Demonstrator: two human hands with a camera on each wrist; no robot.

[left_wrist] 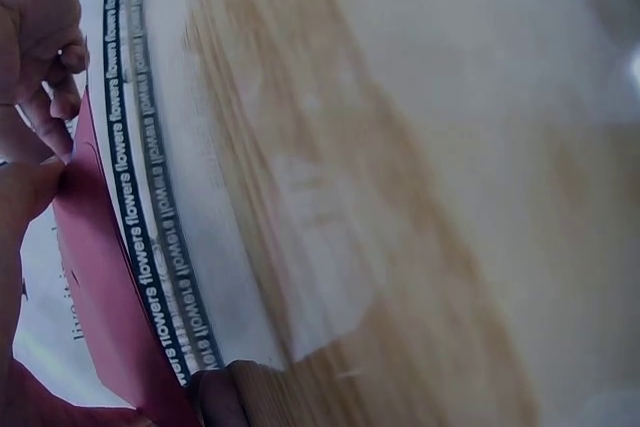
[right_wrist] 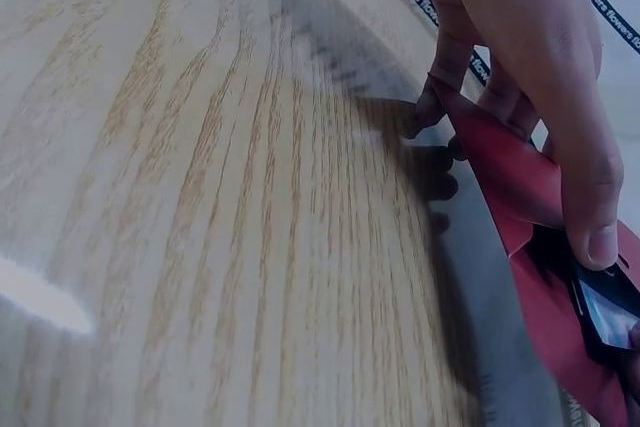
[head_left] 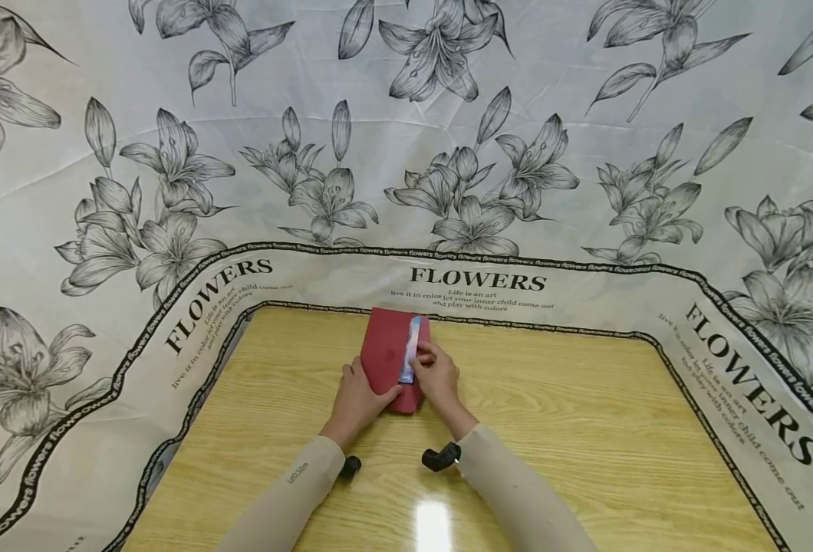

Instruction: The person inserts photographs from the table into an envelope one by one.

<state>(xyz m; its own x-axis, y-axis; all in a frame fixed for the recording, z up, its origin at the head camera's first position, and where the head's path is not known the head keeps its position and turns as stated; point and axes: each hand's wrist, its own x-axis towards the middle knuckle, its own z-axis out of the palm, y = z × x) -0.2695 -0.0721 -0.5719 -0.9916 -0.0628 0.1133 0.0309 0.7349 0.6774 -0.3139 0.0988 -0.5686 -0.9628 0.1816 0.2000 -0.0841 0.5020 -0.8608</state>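
A red tablet-like folio case (head_left: 382, 353) is held tilted up near the table's far edge. A narrow bright blue and white strip, like part of a screen (head_left: 409, 360), shows along its right side. My left hand (head_left: 354, 400) grips the case's left side, thumb at its lower front. With my right hand (head_left: 439, 379) I pinch the right side. In the right wrist view its fingers lie behind the red flap (right_wrist: 500, 162) and the thumb rests by the black-edged screen. The left wrist view shows the case (left_wrist: 105, 287) nearly edge-on, between both hands.
The wood-grain table (head_left: 572, 429) reflects a bright light near its front. A flower-printed cloth (head_left: 475, 284) rises behind the table and along its sides. Black wrist devices (head_left: 441, 458) sit at both cuffs.
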